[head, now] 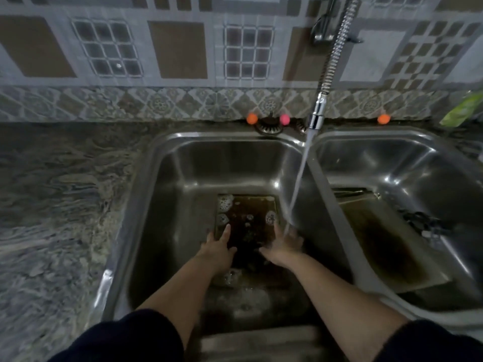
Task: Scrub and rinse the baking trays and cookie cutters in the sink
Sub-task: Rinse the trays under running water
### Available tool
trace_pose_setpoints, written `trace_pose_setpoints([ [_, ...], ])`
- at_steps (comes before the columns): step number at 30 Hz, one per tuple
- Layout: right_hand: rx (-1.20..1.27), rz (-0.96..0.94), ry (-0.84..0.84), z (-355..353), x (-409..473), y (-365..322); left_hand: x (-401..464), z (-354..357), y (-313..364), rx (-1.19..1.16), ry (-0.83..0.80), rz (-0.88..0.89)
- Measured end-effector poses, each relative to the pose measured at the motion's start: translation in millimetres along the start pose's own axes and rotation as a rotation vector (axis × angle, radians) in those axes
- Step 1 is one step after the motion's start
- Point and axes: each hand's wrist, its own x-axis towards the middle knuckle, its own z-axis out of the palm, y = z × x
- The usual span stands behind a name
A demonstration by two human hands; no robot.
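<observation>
A dark, stained baking tray (248,207) with patches of soap foam lies in the left basin of the steel double sink (183,163). My left hand (219,245) holds the tray's left edge, fingers along the rim and thumb on its surface. My right hand (283,244) rests on the tray's right edge with spread fingers, under the stream of water (296,189) from the flexible tap (317,117). A second browned baking tray (379,239) lies slanted in the right basin. The blur hides whether any cookie cutters are present.
Granite countertop (52,205) stretches to the left of the sink. Small orange and pink balls (252,118) sit behind the basins by the tiled wall. A dark scrubber-like object (420,222) lies in the right basin. A green item (462,111) leans at the far right.
</observation>
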Motion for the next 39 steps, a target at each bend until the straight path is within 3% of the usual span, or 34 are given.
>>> trace_pose_setpoints([
  [10,0.127,0.137,0.018,10.7,5.9,-16.0,13.6,7.1,4.3,-0.013,-0.093,-0.029],
  [16,0.344,0.081,-0.042,7.0,4.8,-11.5,10.2,7.1,1.8,0.011,-0.1,-0.036],
  [20,0.316,0.043,0.011,-3.5,-8.1,-6.4,2.2,8.9,4.1,0.029,-0.073,-0.036],
  [28,0.589,-0.013,0.097,-24.8,-39.3,-3.8,-36.0,7.0,29.5,0.058,-0.012,-0.07],
  [30,0.592,-0.043,0.143,-32.5,-47.3,1.1,-41.5,14.7,40.7,0.097,0.04,-0.01],
  [35,0.477,-0.133,0.245,-47.4,-69.5,20.6,-41.2,23.3,69.7,0.012,0.02,0.373],
  [39,0.452,-0.158,0.335,-69.6,-81.6,35.3,-37.6,7.6,80.2,-0.001,0.135,0.52],
])
